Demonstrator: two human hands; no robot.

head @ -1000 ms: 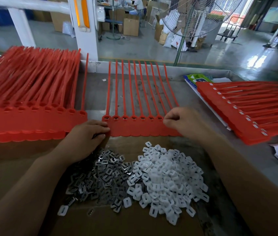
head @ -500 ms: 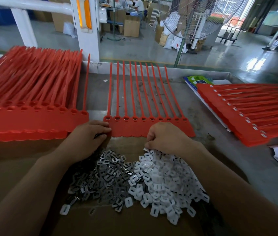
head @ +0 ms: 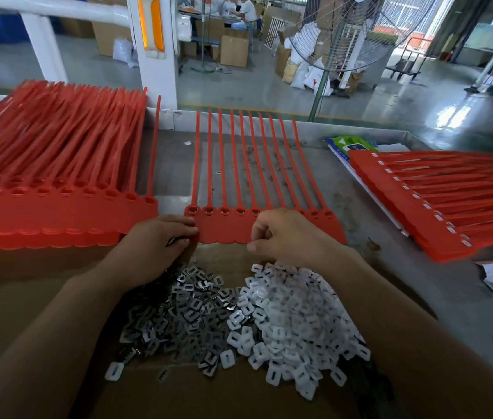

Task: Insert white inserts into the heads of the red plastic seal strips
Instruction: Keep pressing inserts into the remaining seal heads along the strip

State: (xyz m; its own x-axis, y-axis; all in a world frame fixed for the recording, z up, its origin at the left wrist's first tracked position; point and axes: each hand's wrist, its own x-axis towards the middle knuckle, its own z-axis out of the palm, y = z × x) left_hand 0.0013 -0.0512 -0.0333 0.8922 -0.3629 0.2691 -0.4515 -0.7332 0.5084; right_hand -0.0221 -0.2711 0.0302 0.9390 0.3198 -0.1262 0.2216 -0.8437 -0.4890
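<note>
A sheet of joined red seal strips (head: pixel 224 228) lies flat at the table's middle, heads toward me and tails pointing away. My left hand (head: pixel 160 243) pinches the sheet's left edge, with a dark metal piece showing between its fingers. Over the middle heads hovers my right hand (head: pixel 284 234), fingers curled tight with the thumb tucked in; the white insert it grips is hidden inside the fist. Just below it lies the pile of white inserts (head: pixel 293 322) on brown cardboard (head: pixel 57 313).
A pile of grey metal clips (head: pixel 184 309) lies left of the white pile. A thick stack of red strip sheets (head: pixel 42 182) fills the left; another stack (head: pixel 438 201) lies at the right on papers. A standing fan (head: pixel 357 31) and factory floor are behind the table.
My right hand left the strip heads, dipped into the white insert pile, and has come back up over the heads with its fingers curled. The left hand has stayed at the sheet's left edge.
</note>
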